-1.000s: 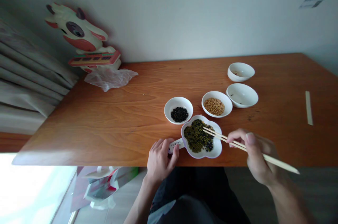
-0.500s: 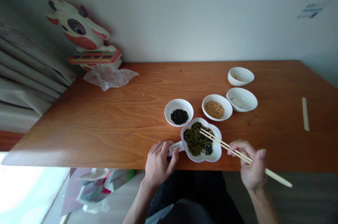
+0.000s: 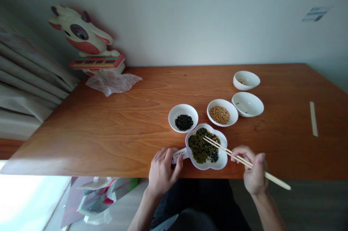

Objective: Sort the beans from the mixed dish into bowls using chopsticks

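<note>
A flower-shaped white dish (image 3: 222, 159) of mixed green and dark beans sits at the near edge of the wooden table (image 3: 114, 133). My left hand (image 3: 163, 168) is closed on the dish's short handle (image 3: 179, 155). My right hand (image 3: 251, 173) is closed on a pair of wooden chopsticks (image 3: 239, 160), whose tips rest in the mixed beans. Just behind the dish stand a white bowl of black beans (image 3: 183, 117) and a white bowl of yellow beans (image 3: 222, 112).
Two more white bowls (image 3: 247, 104) (image 3: 246, 80), nearly bare inside, stand at the back right. A chopstick sleeve (image 3: 313, 118) lies far right. A cow toy (image 3: 85, 42) and a crumpled plastic bag (image 3: 112, 80) sit at the back left by the wall. Bags (image 3: 100, 198) lie on the floor.
My right hand has drawn back toward the table's near edge with the chopsticks, their tips sliding a little left in the dish. The left hand has stayed on the handle.
</note>
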`<state>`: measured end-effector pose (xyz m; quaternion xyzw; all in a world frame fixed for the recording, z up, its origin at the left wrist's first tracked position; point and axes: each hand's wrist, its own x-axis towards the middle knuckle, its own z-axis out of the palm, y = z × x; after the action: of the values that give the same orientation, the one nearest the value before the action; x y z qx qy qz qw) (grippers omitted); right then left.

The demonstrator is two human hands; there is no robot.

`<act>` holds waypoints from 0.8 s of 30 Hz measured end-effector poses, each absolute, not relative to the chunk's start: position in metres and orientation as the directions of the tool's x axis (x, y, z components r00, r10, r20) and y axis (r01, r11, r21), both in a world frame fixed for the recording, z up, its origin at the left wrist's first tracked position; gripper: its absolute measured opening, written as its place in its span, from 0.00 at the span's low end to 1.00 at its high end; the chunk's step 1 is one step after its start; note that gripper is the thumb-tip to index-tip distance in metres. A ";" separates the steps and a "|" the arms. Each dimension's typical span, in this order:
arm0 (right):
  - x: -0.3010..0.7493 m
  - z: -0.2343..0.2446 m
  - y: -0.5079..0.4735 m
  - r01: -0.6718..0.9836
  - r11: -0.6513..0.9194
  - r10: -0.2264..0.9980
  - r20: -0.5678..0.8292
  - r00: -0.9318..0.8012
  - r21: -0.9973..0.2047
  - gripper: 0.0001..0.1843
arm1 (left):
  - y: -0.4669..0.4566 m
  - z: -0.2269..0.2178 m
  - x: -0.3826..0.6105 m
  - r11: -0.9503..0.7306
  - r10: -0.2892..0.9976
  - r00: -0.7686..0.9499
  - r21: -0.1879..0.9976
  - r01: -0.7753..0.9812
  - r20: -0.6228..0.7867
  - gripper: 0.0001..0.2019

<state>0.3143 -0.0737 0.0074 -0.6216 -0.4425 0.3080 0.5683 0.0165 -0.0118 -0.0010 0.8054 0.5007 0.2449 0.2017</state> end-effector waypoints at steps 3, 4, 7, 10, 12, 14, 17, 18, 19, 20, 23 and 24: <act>0.314 0.006 -0.072 0.191 0.034 0.891 0.116 0.439 -0.981 0.44 | -0.012 -0.001 0.016 -0.416 0.906 0.379 0.572 0.707 0.191 0.08; 0.314 0.006 -0.072 0.187 0.035 0.887 0.117 0.446 -0.982 0.44 | -0.012 -0.001 0.016 -0.416 0.906 0.378 0.573 0.707 0.190 0.08; 0.314 0.007 -0.070 0.175 0.051 0.872 0.129 0.472 -0.983 0.44 | -0.012 0.000 0.017 -0.417 0.906 0.377 0.572 0.707 0.193 0.08; 0.313 0.009 -0.069 0.157 0.069 0.864 0.138 0.485 -0.985 0.44 | -0.012 0.000 0.017 -0.418 0.906 0.374 0.571 0.706 0.200 0.08; 0.313 0.011 -0.069 0.143 0.074 0.867 0.135 0.480 -0.987 0.45 | -0.012 0.000 0.017 -0.419 0.905 0.374 0.572 0.705 0.201 0.08; 0.311 0.012 -0.068 0.127 0.077 0.870 0.129 0.476 -0.989 0.45 | -0.012 0.000 0.017 -0.419 0.905 0.375 0.572 0.705 0.199 0.08; 0.308 0.010 -0.067 0.101 0.081 0.871 0.120 0.477 -0.992 0.45 | -0.012 0.000 0.017 -0.415 0.907 0.374 0.572 0.707 0.195 0.08; 0.307 0.009 -0.066 0.093 0.082 0.871 0.116 0.477 -0.992 0.45 | -0.012 -0.001 0.017 -0.415 0.907 0.375 0.573 0.707 0.193 0.08; 0.306 0.008 -0.065 0.086 0.082 0.872 0.113 0.477 -0.993 0.44 | -0.012 0.000 0.017 -0.415 0.906 0.377 0.573 0.707 0.192 0.07; 0.305 0.007 -0.064 0.079 0.081 0.873 0.109 0.475 -0.994 0.44 | -0.012 0.000 0.017 -0.415 0.906 0.377 0.574 0.706 0.190 0.08; 0.303 0.002 -0.062 0.062 0.082 0.877 0.102 0.470 -0.995 0.44 | -0.012 0.000 0.016 -0.410 0.908 0.376 0.577 0.706 0.185 0.07; 0.303 0.001 -0.061 0.056 0.085 0.877 0.102 0.469 -0.995 0.44 | -0.012 0.000 0.016 -0.408 0.909 0.375 0.578 0.707 0.183 0.07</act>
<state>0.3033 -0.0614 0.0007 -0.5901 -0.3954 0.3302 0.6216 0.0161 -0.0122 0.0001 0.8029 0.5030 0.2437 0.2072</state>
